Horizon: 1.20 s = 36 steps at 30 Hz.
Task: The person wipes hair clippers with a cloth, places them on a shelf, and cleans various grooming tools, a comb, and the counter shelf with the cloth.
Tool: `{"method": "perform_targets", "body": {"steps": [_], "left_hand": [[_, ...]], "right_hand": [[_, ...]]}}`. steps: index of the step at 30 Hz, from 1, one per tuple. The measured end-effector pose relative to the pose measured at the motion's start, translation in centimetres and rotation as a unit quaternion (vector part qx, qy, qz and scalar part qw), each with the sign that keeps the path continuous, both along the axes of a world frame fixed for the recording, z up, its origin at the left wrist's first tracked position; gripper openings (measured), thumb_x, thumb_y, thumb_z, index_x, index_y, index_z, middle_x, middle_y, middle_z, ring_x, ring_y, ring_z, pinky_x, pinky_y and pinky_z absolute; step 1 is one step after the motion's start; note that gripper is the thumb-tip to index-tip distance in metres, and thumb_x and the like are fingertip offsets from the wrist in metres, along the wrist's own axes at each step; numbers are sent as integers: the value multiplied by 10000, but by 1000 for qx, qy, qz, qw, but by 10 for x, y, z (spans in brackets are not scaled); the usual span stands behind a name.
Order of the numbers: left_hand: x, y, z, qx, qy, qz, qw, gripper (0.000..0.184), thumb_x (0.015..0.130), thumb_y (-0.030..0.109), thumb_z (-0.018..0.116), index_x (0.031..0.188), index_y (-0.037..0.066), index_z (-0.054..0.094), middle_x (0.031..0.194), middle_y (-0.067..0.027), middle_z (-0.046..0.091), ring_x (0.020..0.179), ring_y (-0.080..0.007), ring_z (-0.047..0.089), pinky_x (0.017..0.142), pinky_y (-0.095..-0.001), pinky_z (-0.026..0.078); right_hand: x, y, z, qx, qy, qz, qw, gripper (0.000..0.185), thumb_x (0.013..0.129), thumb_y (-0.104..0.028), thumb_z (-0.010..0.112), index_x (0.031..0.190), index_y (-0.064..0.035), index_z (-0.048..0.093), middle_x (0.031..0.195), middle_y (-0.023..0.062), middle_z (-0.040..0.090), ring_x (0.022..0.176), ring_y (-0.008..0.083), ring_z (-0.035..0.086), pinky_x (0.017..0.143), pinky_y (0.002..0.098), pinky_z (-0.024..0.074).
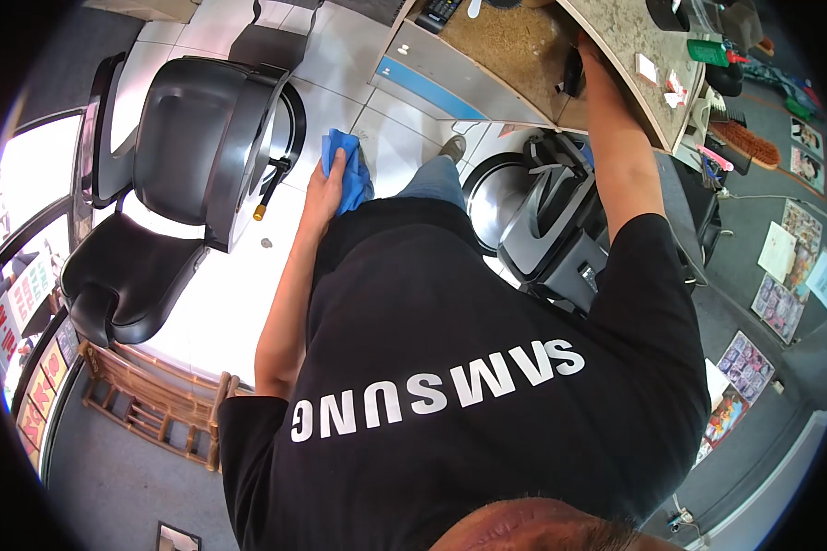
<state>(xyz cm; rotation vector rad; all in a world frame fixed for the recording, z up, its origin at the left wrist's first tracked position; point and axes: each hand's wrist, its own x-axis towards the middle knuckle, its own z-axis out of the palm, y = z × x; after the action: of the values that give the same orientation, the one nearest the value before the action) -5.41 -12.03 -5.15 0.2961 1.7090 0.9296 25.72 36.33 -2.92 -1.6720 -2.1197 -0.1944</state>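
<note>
Blue cloth in my left hand

My left hand (322,190) is closed on the blue cloth (356,186), left of the top middle of the frame; the cloth is bright, crumpled and bunched; it pokes up past my thumb and hangs out to the right of it; my right hand (585,48) is in the shelf (501,39), upper right, by a black thing (572,72); I cannot tell if it grips.

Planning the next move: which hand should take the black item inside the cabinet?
Right, I'd say: the right hand reaches into the cabinet, close to the black item, while the left hand holds the blue cloth away from it.
</note>
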Motion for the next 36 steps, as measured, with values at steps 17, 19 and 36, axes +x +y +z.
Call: {"method": "perform_targets", "body": {"steps": [17, 19, 36], "left_hand": [[17, 23, -17, 60, -52, 24, 997, 715, 982, 585, 483, 1397, 4, 470, 1259, -132, 601, 1118, -209, 600, 976, -332, 457], [24, 36, -16, 59, -139, 43, 988, 755, 977, 610, 471, 1421, 1, 441, 1300, -135, 578, 1152, -216, 591, 997, -349, 454], [8, 41, 7, 147, -86, -55, 984, 537, 1036, 455, 430, 1364, 38, 509, 1282, -141, 614, 1085, -243, 638, 938, -362, 482]], "right_hand": [[-64, -158, 24, 109, 128, 146, 975, 338, 908, -279, 631, 1067, 19, 629, 1068, 225, 639, 993, 374, 602, 886, 466, 471], [-85, -240, 4, -64, 248, 323, 911, 361, 873, -203, 704, 1151, -3, 592, 1110, 192, 595, 1041, 351, 552, 928, 427, 440], [-20, -153, -6, -252, 451, -15, 856, 358, 760, -182, 698, 1083, -29, 670, 978, 75, 683, 825, 184, 618, 767, 327, 506]]}}
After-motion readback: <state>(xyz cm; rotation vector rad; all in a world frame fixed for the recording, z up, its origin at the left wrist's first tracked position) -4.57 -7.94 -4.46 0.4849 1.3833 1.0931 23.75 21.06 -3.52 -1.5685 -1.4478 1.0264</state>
